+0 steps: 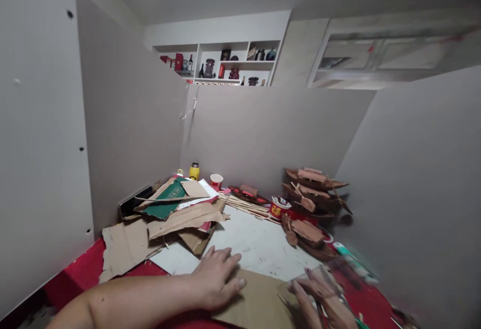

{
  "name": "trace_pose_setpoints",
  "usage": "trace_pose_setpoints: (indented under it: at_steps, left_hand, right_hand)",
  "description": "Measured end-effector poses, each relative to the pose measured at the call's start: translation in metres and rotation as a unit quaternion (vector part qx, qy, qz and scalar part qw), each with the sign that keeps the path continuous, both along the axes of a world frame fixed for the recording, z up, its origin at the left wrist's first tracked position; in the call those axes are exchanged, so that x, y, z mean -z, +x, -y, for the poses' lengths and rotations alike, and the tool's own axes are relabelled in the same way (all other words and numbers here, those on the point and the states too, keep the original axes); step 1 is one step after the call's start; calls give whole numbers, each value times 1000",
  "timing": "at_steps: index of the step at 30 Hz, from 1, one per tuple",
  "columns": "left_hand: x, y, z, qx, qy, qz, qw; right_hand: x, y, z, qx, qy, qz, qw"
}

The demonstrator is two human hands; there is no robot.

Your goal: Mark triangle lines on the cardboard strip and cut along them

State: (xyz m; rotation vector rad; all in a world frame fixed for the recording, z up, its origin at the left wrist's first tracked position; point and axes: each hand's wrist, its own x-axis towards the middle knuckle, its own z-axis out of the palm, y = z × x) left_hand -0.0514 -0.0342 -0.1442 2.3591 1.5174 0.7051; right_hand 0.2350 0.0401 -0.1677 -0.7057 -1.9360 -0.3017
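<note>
First, cardboard sheet [259, 301]: flat at the near edge of the bench [363, 294], between the two hands.
Left hand [216, 279]: palm down, fingers spread, grasping nothing; thumb over the sheet's left side.
Right hand [326, 301]: at the sheet's right side, fingers bent; blurred, so I cannot tell whether it grasps the thin item beneath them.
Clear plastic piece [326, 275]: just beside the right hand; outline indistinct.
White board [251, 244]: beyond the sheet, over red covering, specked with small debris.
Green-and-white item [353, 261]: on the right, blurred.
Torn cardboard [126, 249]: heaped on the left, a green piece [165, 204] among it.
Wooden model boats: one [308, 234] at the board's right, several stacked [315, 189] behind, another [248, 194] at centre rear.
Thin sticks [244, 205]: bundled along the board's far edge.
Containers: red tub [278, 210] at the sticks' right end; white-rimmed cup [216, 181] and yellow bottle [194, 171] at rear left.
Grey partition [278, 133]: behind the bench.
Wall shelves [240, 62]: beyond it, holding bottles and ornaments.
</note>
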Motion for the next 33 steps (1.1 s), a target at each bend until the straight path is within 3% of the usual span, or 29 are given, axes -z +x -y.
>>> trace_pose_setpoints:
  at_steps: [4, 15, 20, 25, 30, 33]
  left_hand:
    - [-6, -4, -1, -21, -3, 10, 1000]
    - [-12, -12, 2, -2, -55, 12, 998]
    - [-13, -13, 11, 28, -60, -24, 998]
    - [-3, -6, 17, 131, 17, -91, 987]
    - [-10, 1, 29, 193, 72, -155, 966]
    - [-15, 1, 29, 187, 106, -107, 971]
  right_hand:
    - [-13, -13, 14, -60, -138, -59, 987]
    - [-34, -21, 33, -16, -348, -157, 924]
    - [-34, -18, 34, -16, -393, -205, 896]
    - [-33, -10, 33, -11, -408, -245, 879]
    - [-33, -10, 34, -35, -426, -251, 868]
    - [-38, -13, 39, -61, -426, -228, 873]
